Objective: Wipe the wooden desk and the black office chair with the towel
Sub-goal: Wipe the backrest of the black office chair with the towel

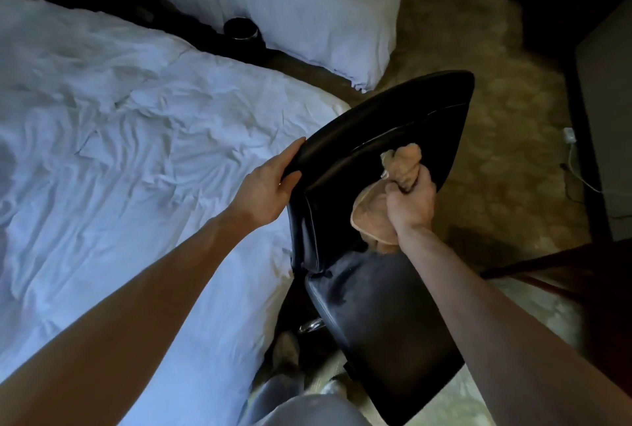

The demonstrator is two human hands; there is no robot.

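Two hands at work: left hand [270,186] grips the chair [383,138] back's near-left edge; right hand [412,201] clutches the bunched towel [372,210]. Brace left, and spread the towel flatter.

From my end I read no text, label, brand or number: the black office chair [376,138], the towel [371,210] and the bedding [136,118] show no lettering
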